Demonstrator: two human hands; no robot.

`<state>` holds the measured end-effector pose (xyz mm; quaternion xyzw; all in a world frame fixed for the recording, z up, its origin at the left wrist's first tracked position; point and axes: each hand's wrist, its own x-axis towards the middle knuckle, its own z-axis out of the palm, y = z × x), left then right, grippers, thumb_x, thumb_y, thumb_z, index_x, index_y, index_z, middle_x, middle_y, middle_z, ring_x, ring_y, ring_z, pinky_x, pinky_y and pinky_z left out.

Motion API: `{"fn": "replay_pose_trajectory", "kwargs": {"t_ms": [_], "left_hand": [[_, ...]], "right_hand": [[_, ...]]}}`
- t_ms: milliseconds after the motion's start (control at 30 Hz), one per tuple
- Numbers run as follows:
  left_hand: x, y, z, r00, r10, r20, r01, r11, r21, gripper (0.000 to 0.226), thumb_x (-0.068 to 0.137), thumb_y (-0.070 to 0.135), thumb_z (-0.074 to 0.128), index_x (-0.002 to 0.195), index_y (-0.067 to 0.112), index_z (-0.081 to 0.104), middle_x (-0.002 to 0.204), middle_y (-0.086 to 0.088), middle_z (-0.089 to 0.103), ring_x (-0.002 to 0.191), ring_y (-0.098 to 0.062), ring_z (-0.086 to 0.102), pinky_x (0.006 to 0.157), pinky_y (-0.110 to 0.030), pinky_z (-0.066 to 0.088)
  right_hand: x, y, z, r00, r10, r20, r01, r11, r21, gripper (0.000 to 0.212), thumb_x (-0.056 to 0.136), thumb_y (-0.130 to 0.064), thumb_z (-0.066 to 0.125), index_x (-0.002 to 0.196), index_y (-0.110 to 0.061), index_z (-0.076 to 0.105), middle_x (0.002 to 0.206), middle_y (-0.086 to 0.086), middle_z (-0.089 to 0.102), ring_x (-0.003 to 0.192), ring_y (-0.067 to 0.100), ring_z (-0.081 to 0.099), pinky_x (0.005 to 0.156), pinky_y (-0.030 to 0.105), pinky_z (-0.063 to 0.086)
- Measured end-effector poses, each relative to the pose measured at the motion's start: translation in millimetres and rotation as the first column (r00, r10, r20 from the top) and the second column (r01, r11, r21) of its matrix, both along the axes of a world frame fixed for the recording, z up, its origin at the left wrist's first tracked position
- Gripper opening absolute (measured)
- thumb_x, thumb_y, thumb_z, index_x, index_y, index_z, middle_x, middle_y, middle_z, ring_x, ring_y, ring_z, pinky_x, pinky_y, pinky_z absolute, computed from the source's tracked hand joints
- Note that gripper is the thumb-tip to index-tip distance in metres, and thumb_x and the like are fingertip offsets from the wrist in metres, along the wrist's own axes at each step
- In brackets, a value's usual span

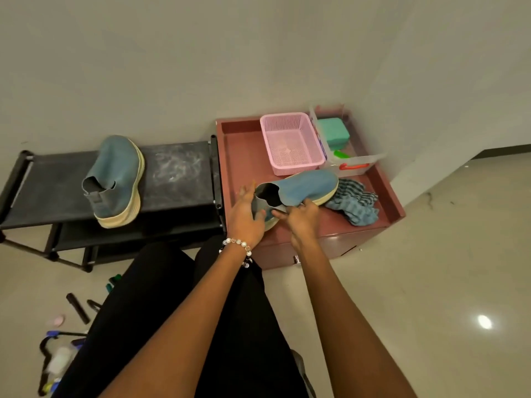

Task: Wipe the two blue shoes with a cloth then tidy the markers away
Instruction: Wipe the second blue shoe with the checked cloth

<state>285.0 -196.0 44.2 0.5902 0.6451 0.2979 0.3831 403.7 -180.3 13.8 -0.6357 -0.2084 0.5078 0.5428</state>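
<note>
Both hands, left hand [245, 216] and right hand [301, 215], hold the blue shoe [304, 189] by its heel, fingers curled around it, steadying it; the cloth [356, 205] lies at three o'clock.

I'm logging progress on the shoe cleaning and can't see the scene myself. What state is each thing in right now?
Shoe on the cabinet: on its side, held at the heel.
Left hand: holds the shoe's heel.
Right hand: pinches the heel collar.
Shoe on the rack: tipped on its side, untouched.
Striped cloth: crumpled, lying by the held shoe.
Pink basket: upright, empty.
Markers: scattered on the floor.
</note>
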Motion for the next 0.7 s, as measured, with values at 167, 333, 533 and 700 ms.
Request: {"fn": "replay_pose_trajectory", "kwargs": {"t_ms": [167, 333, 533, 700], "left_hand": [[3.4, 4.4, -23.0, 0.997, -0.051, -0.058, 0.050, 0.999, -0.016, 0.069, 0.091, 0.001, 0.051, 0.151, 0.011, 0.019, 0.158, -0.010, 0.015, 0.147, -0.022, 0.012, 0.119, -0.030, 0.012], [4.2, 7.1, -32.0, 0.990, -0.054, -0.129, 0.052, 0.998, -0.021, 0.070, 0.090, -0.002, 0.051, 0.151, 0.010, 0.020, 0.158, -0.011, 0.019, 0.145, -0.026, 0.020, 0.118, -0.033, 0.018], [7.8, 8.0, -37.8, 0.978, -0.078, -0.192, 0.082, 0.997, 0.013, 0.066, 0.090, -0.003, 0.049, 0.150, 0.012, 0.025, 0.156, -0.014, 0.021, 0.135, -0.036, 0.037, 0.111, -0.041, 0.033], [9.4, 12.1, -41.0, 0.956, -0.102, -0.274, 0.098, 0.995, -0.027, 0.067, 0.094, -0.003, 0.045, 0.152, 0.012, 0.014, 0.159, -0.013, 0.009, 0.147, -0.028, 0.010, 0.117, -0.037, 0.022]], "right_hand": [[34.6, -1.3, 0.4, 0.967, 0.245, -0.063, -0.253, 0.935, -0.248, 0.015, 0.086, 0.008, 0.057, 0.085, -0.006, 0.061, 0.075, 0.009, 0.067, 0.056, 0.016, 0.063, 0.052, 0.024, 0.054], [105.8, 13.3, -3.1, 0.543, 0.164, 0.824, 0.161, 0.942, -0.294, 0.024, 0.079, -0.002, 0.059, 0.102, -0.004, 0.067, 0.108, 0.020, 0.065, 0.101, 0.034, 0.059, 0.084, 0.036, 0.046], [127.9, 10.9, -33.6, -0.024, 0.725, 0.689, -0.005, 0.689, -0.725, 0.075, 0.082, -0.029, 0.069, 0.143, -0.017, 0.028, 0.149, 0.012, 0.028, 0.136, 0.034, 0.022, 0.106, 0.057, 0.027], [123.9, 4.3, -26.0, 0.291, 0.490, 0.822, 0.127, 0.831, -0.541, 0.031, 0.084, -0.022, 0.061, 0.110, -0.005, 0.061, 0.116, 0.018, 0.060, 0.110, 0.037, 0.055, 0.095, 0.051, 0.044]]}}
